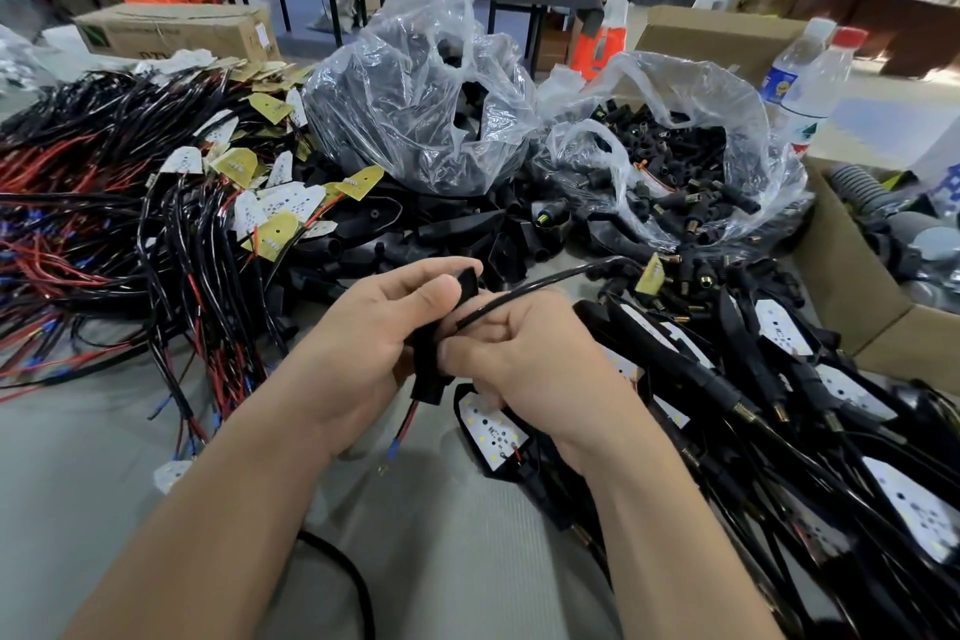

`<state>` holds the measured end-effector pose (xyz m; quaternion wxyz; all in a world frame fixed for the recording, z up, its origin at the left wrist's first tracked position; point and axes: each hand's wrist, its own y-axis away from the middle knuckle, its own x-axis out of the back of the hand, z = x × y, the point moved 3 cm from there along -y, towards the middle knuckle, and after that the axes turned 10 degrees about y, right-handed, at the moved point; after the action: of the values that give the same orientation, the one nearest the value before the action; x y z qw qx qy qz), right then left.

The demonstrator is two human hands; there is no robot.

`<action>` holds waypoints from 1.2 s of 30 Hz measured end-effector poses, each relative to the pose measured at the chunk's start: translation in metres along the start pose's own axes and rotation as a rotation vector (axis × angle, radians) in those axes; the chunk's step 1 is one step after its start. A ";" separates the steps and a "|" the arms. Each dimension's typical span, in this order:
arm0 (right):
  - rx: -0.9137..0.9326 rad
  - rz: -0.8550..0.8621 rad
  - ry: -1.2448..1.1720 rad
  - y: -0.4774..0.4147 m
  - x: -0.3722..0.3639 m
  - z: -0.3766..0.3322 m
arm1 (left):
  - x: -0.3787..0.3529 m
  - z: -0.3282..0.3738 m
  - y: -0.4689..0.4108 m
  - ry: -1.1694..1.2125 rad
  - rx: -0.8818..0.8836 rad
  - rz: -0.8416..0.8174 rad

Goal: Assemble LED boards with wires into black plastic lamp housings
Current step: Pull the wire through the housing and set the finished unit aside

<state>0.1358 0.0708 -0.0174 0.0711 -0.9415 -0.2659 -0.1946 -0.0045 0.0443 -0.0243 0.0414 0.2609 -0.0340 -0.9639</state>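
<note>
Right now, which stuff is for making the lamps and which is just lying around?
For the job: black housing in the left hand, black cable in the right hand, wired LED boards, bag of housings, finished lamps.
Just lying about: water bottles, cardboard box, grey hose.

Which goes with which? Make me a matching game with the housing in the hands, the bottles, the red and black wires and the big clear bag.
Things:
1. housing
2. bottles
3. wires
4. bag

Places:
A. upright, far right
B. piled on the left
C. held in the left hand and right hand
D. in the middle, behind the hands, full of black parts

Pairs: 1-C, 2-A, 3-B, 4-D
</note>
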 end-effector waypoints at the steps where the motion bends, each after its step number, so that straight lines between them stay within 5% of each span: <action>1: -0.008 -0.007 0.067 0.001 0.001 -0.001 | -0.001 0.000 0.000 -0.006 -0.001 -0.002; 5: -0.024 0.012 0.228 0.007 0.004 -0.018 | -0.003 -0.001 -0.001 0.099 -0.004 0.021; 9: 0.039 0.352 0.353 0.006 -0.002 -0.028 | -0.004 -0.002 -0.002 0.202 -0.011 0.006; 13: 0.105 0.473 0.326 0.006 -0.005 -0.028 | -0.004 -0.002 -0.003 0.250 -0.018 0.013; 18: 0.039 0.266 0.219 0.002 -0.007 -0.019 | -0.008 -0.001 -0.004 0.335 -0.102 -0.001; 23: -0.008 -0.008 -0.183 0.008 -0.003 -0.016 | -0.007 0.002 -0.004 0.382 -0.170 0.015; 30: 0.040 0.102 0.296 0.010 0.005 -0.021 | 0.017 0.006 -0.011 0.621 -0.177 0.315; 33: 0.030 0.181 0.251 0.011 0.012 -0.021 | 0.033 0.006 -0.016 0.656 -0.124 0.418; 36: 0.035 0.029 0.242 0.016 0.022 -0.022 | 0.044 0.012 -0.017 0.714 -0.135 0.447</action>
<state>0.1541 0.0628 0.0116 0.1220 -0.9134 -0.2453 -0.3010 -0.0500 0.0579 -0.0376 0.2754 0.5613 -0.0100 -0.7804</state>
